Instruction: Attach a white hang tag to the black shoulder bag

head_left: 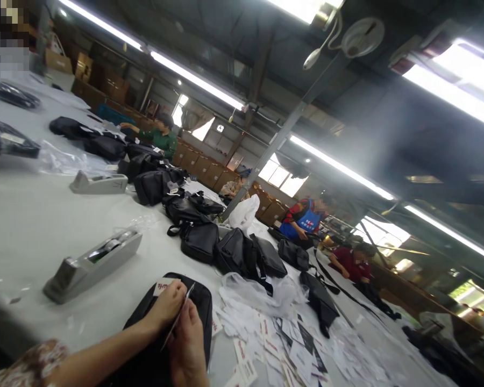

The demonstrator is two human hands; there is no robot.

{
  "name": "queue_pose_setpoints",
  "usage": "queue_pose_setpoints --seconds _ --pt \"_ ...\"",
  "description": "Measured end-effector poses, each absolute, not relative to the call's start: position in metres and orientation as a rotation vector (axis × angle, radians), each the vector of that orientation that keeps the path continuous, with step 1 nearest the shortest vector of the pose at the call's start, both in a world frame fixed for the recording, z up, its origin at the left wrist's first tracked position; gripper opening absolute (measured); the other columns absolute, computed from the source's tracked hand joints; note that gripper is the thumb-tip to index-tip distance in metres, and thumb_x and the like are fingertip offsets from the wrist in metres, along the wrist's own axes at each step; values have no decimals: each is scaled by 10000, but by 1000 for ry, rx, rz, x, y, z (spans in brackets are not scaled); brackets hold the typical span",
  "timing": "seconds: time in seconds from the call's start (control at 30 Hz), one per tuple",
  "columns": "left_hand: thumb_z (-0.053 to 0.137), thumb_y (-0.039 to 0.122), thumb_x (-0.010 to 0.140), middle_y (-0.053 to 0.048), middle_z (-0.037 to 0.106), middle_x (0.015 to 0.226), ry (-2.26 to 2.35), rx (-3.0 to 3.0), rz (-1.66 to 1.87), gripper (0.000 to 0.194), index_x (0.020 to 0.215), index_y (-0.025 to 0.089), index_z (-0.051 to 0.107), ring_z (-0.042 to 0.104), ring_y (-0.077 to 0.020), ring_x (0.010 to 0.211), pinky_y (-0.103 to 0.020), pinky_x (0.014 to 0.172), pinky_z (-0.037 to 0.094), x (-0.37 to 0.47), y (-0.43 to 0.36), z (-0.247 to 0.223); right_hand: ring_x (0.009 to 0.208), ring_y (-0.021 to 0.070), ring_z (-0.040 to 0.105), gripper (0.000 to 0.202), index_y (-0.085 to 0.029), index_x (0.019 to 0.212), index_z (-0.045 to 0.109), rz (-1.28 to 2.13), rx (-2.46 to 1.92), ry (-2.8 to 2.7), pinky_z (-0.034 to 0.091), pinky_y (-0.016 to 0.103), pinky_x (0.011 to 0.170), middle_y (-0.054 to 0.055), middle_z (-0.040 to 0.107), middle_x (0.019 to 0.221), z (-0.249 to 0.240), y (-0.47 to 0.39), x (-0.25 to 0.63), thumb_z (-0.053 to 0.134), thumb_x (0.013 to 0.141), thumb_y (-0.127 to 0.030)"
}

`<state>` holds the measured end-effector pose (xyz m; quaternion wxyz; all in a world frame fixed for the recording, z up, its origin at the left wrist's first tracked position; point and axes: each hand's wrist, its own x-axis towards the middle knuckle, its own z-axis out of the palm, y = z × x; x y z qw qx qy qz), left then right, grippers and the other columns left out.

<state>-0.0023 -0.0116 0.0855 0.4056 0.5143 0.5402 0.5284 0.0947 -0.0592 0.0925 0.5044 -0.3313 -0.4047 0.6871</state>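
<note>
A black bag (193, 299) lies flat on the white table (24, 215) right in front of me. My left hand (167, 307) and my right hand (189, 344) rest on top of it, fingers pinched together on a thin paper hang tag (182, 312) seen edge-on. A second white tag (161, 286) with red print lies on the bag just above my left fingers. My left forearm comes in from the lower left, with a floral sleeve at the frame's corner.
A grey tape dispenser (92, 263) stands left of the bag, another (99, 184) further back. Several black bags (199, 239) run down the table's middle. Loose tags (274, 344) and clear plastic bags (258, 293) lie at right. Other people (304, 217) work along the far side.
</note>
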Motion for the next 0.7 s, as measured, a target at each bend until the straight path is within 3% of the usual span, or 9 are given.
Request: queue_pose_setpoints --seconds 0.07,0.13,0.3,0.37,0.57,0.7 --pt "326 390 819 -27 553 743 1358 1323 1430 201 755 223 418 544 -198 746 -316 724 405 0 -21 82 1073 201 604 462 -209 1144 582 1575 -759 -1051 490 304 882 67 663 1142 86 -61 89 697 771 -456" --pt "360 398 814 -4 535 705 1299 1347 1495 188 763 227 420 527 -192 694 -311 682 397 0 -28 80 1094 197 594 473 -190 1140 584 1493 -760 -1112 459 304 945 69 663 1144 84 -60 90 723 754 -425" --pt "501 431 778 45 461 598 1125 1178 1653 233 697 217 455 443 -150 571 -265 546 349 -10 -22 80 698 166 637 420 -143 786 625 1354 -984 -1250 515 268 636 36 683 737 78 -58 105 734 687 -537" --pt "551 454 763 53 459 588 1062 1056 1684 270 689 204 482 429 -133 563 -249 539 342 -19 -13 85 632 158 619 430 -145 762 612 1442 -985 -1199 502 263 565 30 666 688 73 -57 114 726 686 -552" --pt "593 379 732 29 540 691 757 794 1636 222 679 177 519 508 -117 675 -222 648 432 -55 2 103 577 154 623 401 -164 774 619 1612 -976 -810 507 261 508 10 666 647 53 -48 144 804 611 -480" --pt "625 303 705 29 521 673 545 673 1493 191 678 179 482 516 -101 656 -220 661 478 -68 -4 112 713 182 676 353 -139 896 663 1687 -875 -657 558 311 676 65 732 809 51 -45 150 769 681 -397"
